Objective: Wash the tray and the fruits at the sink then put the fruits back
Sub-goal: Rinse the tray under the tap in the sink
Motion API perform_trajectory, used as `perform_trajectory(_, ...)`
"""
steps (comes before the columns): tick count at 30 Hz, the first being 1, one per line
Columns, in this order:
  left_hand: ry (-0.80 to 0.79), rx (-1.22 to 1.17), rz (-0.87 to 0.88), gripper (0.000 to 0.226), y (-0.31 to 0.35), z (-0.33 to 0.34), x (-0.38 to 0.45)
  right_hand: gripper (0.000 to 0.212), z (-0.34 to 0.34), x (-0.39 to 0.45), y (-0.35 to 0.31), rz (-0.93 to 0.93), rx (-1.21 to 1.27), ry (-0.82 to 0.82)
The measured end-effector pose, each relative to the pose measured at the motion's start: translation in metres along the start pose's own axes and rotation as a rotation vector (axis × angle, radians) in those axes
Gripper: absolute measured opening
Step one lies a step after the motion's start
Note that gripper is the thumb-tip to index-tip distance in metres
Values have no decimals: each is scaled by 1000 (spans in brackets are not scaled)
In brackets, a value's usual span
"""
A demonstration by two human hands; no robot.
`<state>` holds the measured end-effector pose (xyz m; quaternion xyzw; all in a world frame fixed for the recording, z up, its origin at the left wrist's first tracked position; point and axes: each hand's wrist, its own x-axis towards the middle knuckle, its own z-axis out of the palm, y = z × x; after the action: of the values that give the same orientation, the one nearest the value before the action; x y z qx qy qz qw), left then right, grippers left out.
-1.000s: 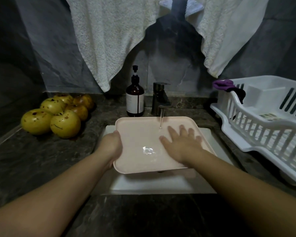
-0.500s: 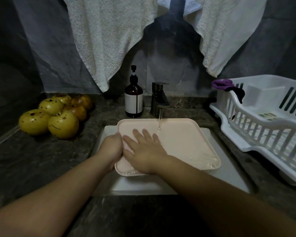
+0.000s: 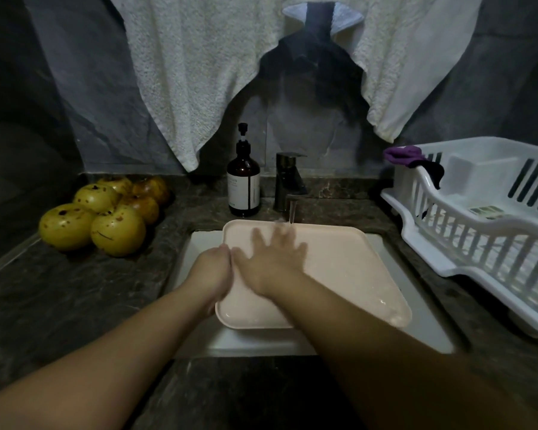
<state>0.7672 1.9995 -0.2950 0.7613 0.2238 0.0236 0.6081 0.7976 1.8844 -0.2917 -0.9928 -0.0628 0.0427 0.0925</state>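
Note:
A pale pink rectangular tray point(image 3: 348, 274) is held over the white sink point(image 3: 199, 243), under water running from the dark faucet point(image 3: 289, 181). My left hand point(image 3: 213, 270) grips the tray's left rim. My right hand point(image 3: 271, 259) lies flat inside the tray with straight, spread fingers, blurred, its fingertips near the water stream. Several yellow-green spotted fruits point(image 3: 106, 212) sit in a pile on the dark counter to the left of the sink.
A brown pump soap bottle point(image 3: 243, 184) stands behind the sink left of the faucet. A white dish rack point(image 3: 479, 231) with a purple cloth point(image 3: 404, 154) on its rim fills the right counter. White towels point(image 3: 199, 72) hang on the wall above.
My right hand swept from the tray's right side to its left, then up toward the water stream. The tray tilted and shifted slightly; my left hand kept its grip.

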Motion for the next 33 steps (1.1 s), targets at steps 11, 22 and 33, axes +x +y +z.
perform_trajectory(11,45,71,0,51,1,-9,5,81,-12,-27,92,-164,-50,-51)
perform_trajectory(22,35,74,10,47,-3,-2,2,83,1,2,4,-2,5,-50)
perform_trajectory(33,35,46,-28,47,-3,-9,9,92,-5,-32,85,-115,-56,-96)
